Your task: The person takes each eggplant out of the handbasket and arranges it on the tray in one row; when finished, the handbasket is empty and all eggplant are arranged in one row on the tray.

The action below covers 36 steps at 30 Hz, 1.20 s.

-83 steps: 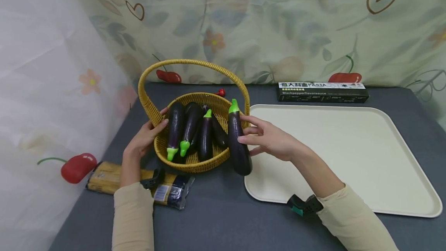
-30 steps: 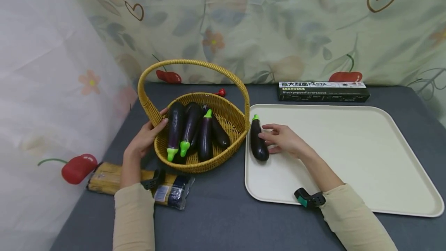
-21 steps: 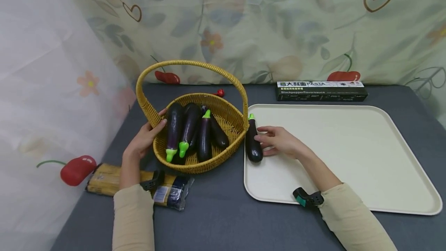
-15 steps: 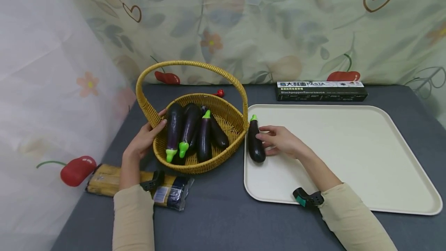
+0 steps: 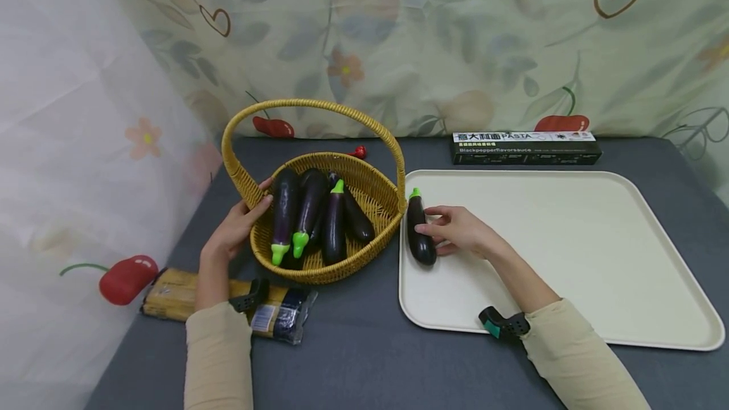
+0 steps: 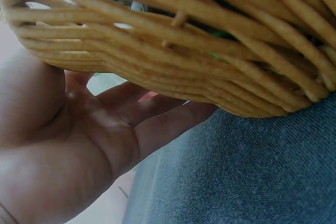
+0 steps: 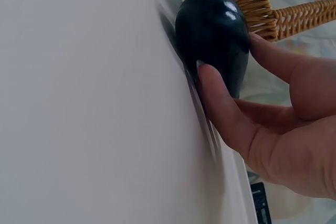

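At the tray's left edge my right hand (image 5: 464, 231) holds a glossy dark eggplant (image 5: 423, 248) between thumb and fingers, its green stem pointing away. In the right wrist view the thumb and fingertips press either side of the eggplant's rounded end (image 7: 212, 30), which lies close over the white tray (image 7: 105, 98). My left hand (image 5: 236, 226) grips the left side of a yellow wicker basket (image 5: 378, 215) below its handle. Up close, the left fingers reach under the woven wall (image 6: 157, 40). Several eggplants (image 5: 335, 226) with green stems lie inside the basket.
The big white tray (image 5: 552, 258) fills the right side of the table. Behind it lies a black pasta box (image 5: 526, 149). A yellow pasta packet (image 5: 176, 290) lies under the left forearm. A small red object (image 5: 360, 152) sits behind the basket.
The eggplant in my right hand has moved right and down from the basket's right edge to the tray's left side, then shifted slightly there. The left hand and basket have stayed put.
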Available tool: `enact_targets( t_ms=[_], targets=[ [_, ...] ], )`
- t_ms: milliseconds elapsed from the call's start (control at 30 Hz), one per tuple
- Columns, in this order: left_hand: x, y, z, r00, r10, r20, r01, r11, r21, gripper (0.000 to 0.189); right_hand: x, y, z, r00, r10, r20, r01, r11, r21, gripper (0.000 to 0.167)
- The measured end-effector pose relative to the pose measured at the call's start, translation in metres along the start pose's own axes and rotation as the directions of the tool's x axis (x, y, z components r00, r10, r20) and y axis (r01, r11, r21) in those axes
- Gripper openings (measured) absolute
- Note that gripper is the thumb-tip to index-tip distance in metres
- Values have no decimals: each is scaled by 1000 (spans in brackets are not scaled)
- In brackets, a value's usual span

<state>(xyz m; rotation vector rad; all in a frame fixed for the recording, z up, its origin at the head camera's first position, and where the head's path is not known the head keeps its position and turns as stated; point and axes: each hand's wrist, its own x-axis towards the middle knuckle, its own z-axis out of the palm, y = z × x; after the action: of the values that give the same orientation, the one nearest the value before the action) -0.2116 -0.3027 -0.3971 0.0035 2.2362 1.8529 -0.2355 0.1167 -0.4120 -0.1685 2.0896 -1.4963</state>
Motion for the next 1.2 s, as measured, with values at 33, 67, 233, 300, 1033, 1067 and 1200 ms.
enact_targets(
  t_ms=[33,67,233,300,1033,1067,1200],
  targets=[
    [0,0,0,1000,0,1,0,1000,0,66,0,0,0,1000,0,8,0,1000,8,71],
    [0,0,0,1000,0,1,0,1000,3,66,0,0,0,1000,-2,17,1,1000,14,70],
    [0,0,0,1000,1,-2,-1,1000,14,66,0,1,0,999,-12,44,11,1000,19,69],
    [-1,0,0,1000,5,-4,-5,1000,17,66,0,0,0,999,-16,45,15,1000,22,69],
    [0,-2,0,1000,27,-11,-27,1000,5,66,-18,-24,-34,999,-38,17,37,996,83,62],
    [-1,-2,0,1000,27,-11,-27,1000,6,66,-20,-28,-37,998,-55,29,53,996,78,61],
    [-1,-2,0,1000,28,-14,-28,1000,12,66,-29,-42,-42,985,-124,119,117,991,66,54]
  ],
)
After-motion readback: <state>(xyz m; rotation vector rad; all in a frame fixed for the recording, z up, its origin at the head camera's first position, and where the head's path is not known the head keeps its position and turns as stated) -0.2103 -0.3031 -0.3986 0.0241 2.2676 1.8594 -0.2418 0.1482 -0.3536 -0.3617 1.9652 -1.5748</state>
